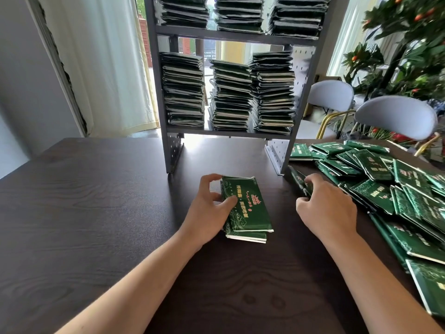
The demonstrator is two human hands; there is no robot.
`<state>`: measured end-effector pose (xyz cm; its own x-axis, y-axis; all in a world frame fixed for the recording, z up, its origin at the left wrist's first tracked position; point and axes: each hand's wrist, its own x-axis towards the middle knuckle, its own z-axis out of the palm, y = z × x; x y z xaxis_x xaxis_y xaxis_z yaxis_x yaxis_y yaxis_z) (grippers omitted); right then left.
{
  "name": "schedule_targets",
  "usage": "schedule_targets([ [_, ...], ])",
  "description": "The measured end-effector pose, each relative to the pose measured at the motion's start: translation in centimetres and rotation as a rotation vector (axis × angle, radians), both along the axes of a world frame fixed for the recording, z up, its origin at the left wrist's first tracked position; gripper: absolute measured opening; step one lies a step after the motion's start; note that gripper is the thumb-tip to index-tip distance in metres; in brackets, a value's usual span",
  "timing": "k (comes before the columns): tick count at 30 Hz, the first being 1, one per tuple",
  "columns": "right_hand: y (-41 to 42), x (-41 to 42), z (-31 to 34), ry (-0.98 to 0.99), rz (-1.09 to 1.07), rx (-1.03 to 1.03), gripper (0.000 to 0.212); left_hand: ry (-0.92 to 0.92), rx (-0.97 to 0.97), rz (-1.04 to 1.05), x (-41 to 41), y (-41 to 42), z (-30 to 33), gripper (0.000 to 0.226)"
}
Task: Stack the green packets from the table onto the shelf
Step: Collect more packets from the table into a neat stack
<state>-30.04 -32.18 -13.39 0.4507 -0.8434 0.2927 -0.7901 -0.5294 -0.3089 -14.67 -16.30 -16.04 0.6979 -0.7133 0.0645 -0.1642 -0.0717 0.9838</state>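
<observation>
table (96, 201): shelf (166, 104), small packet stack (248, 208), loose packets (397, 189)

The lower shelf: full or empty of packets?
Nearly full. The lower shelf holds three tall stacks of green packets, with a small gap left above them.

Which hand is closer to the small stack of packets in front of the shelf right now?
Left. The left hand grips the small stack of packets along its left edge. The right hand is off to the stack's right, apart from it, at a packet on edge by the loose pile.
</observation>
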Motion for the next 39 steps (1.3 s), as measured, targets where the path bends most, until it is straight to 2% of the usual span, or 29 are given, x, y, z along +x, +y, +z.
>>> schedule_targets([
  [3, 0.6, -0.1, 0.2, -0.166, 0.073, 0.055, 0.048, -0.016, -0.02, -0.05, 0.0, 0.0, -0.1, 0.064],
  [7, 1.2, -0.1, 0.3, -0.381, 0.17, 0.084, 0.029, 0.017, 0.023, -0.057, 0.2, -0.2, -0.3, 0.033],
  [10, 2.1, 0.2, 0.3, -0.493, 0.347, 0.076, 0.021, 0.0, 0.051, -0.033, 0.3, -0.4, -0.4, 0.021],
  [12, 2.5, 0.5, -0.3, -0.499, 0.506, 0.082, 0.023, -0.016, 0.039, -0.018, 0.2, -0.4, -0.1, 0.019],
  [15, 3.1, 1.1, -1.2, -0.471, 0.692, 0.123, 0.032, 0.043, 0.001, -0.014, -0.1, -0.4, 0.2, 0.038],
  [19, 3.9, 1.2, -1.0, -0.382, 0.792, 0.243, 0.036, 0.09, -0.049, 0.006, -0.2, -0.5, 0.2, 0.014],
  [21, 4.0, 1.0, -0.8, -0.369, 0.836, 0.403, 0.037, 0.104, -0.053, 0.016, -0.2, -0.4, 0.2, 0.023],
  [24, 3.6, 1.0, -0.4, -0.577, 0.757, 0.554, 0.04, 0.054, -0.095, 0.035, -0.5, -0.1, 0.2, 0.038],
  [27, 3.2, 1.1, 0.0, -0.651, 0.583, 0.603, 0.059, -0.129, -0.16, 0.041, -1.2, 0.1, 0.4, 0.063],
  [31, 2.9, 1.1, -0.3, -0.756, 0.617, 0.689, 0.079, -0.364, -0.214, -0.026, -1.9, 0.3, 0.3, 0.095],
  [35, 3.2, 0.9, -0.5, -0.845, 0.677, 0.707, 0.087, -0.445, -0.145, -0.123, -2.4, 0.4, 0.2, 0.101],
  [39, 3.6, 0.7, -0.7, -0.767, 0.688, 0.584, 0.091, -0.403, -0.103, -0.213, -2.7, 0.4, 0.2, 0.102],
])
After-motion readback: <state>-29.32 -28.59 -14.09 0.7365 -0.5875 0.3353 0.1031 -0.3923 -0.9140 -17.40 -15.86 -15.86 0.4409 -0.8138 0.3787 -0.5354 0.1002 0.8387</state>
